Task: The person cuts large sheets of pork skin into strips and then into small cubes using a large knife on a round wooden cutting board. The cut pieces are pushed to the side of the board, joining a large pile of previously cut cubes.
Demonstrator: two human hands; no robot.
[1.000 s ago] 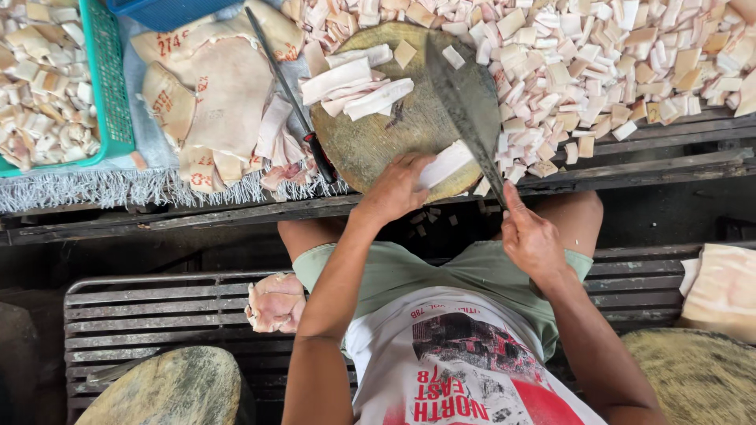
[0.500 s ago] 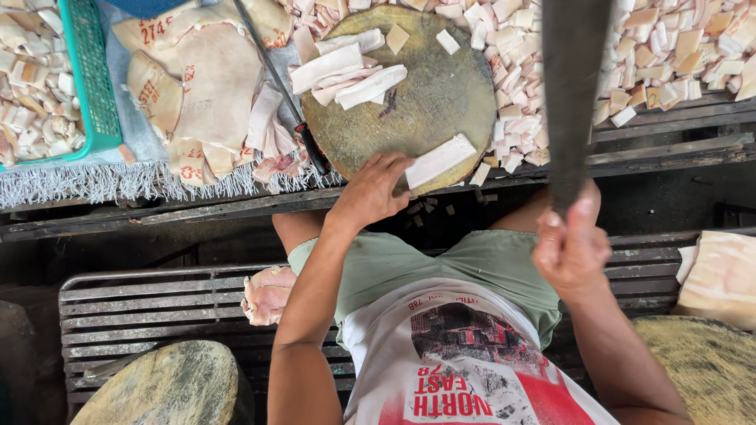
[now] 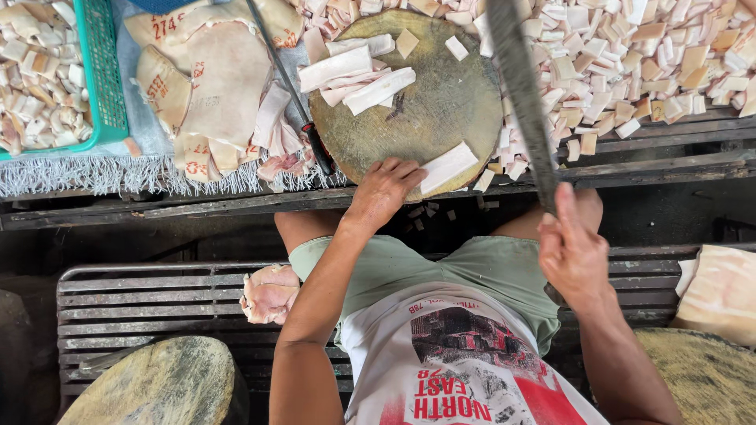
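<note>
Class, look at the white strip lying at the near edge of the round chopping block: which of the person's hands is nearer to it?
Left. The left hand touches the white strip; the right hand, gripping the cleaver, is off the chopping block, further away.

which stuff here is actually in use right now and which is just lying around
In use: left hand on white strip, round chopping block, cleaver raised in right hand.

Lying about: green basket, second knife, spare block.

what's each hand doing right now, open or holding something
Left hand: open, fingers resting on the pale strip on the round chopping block.
Right hand: closed on the cleaver, blade raised.
</note>
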